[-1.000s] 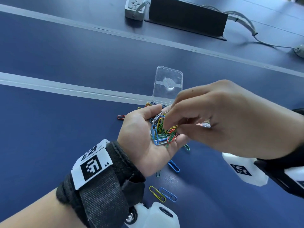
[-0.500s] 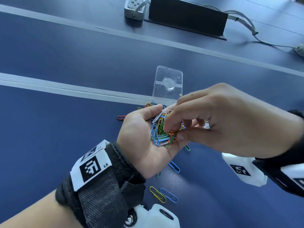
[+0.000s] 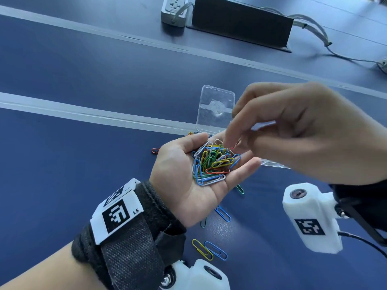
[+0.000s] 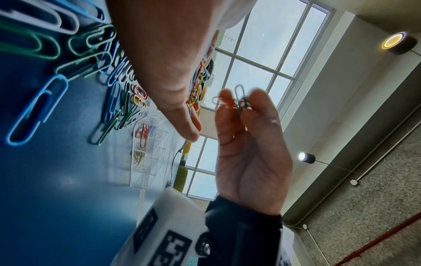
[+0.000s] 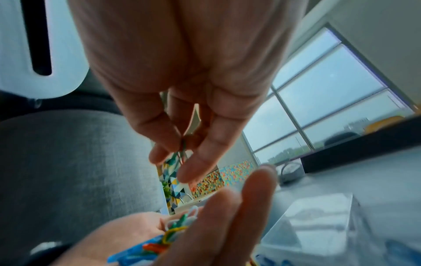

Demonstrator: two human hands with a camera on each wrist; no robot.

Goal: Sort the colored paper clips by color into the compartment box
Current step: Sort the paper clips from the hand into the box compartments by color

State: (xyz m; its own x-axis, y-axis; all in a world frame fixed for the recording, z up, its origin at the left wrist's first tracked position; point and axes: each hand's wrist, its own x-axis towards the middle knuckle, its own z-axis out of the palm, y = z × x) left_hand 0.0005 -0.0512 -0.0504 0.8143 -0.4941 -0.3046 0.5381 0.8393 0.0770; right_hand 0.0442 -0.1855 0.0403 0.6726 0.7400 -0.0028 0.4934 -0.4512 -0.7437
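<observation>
My left hand (image 3: 184,181) lies palm up above the blue table, with a heap of mixed paper clips (image 3: 213,162) resting in it: blue, green, yellow, white and red. Just above the heap, my right hand (image 3: 231,140) pinches a red clip and a green clip (image 4: 237,101) between thumb and fingertips. The clear compartment box (image 4: 148,153) stands behind my hands, with red clips in one compartment and yellow clips in another. My right hand hides most of it in the head view, where its clear lid (image 3: 215,109) shows.
Loose clips lie on the table under and around my left hand: blue (image 3: 223,213), yellow (image 3: 202,249), green (image 3: 239,189) and red (image 3: 155,151). Far back are a power strip (image 3: 174,9), a black box (image 3: 240,21) and cables (image 3: 326,40).
My right hand has risen out of the heap, taking the pinched clips with it. The left hand has stayed in place with its palm up.
</observation>
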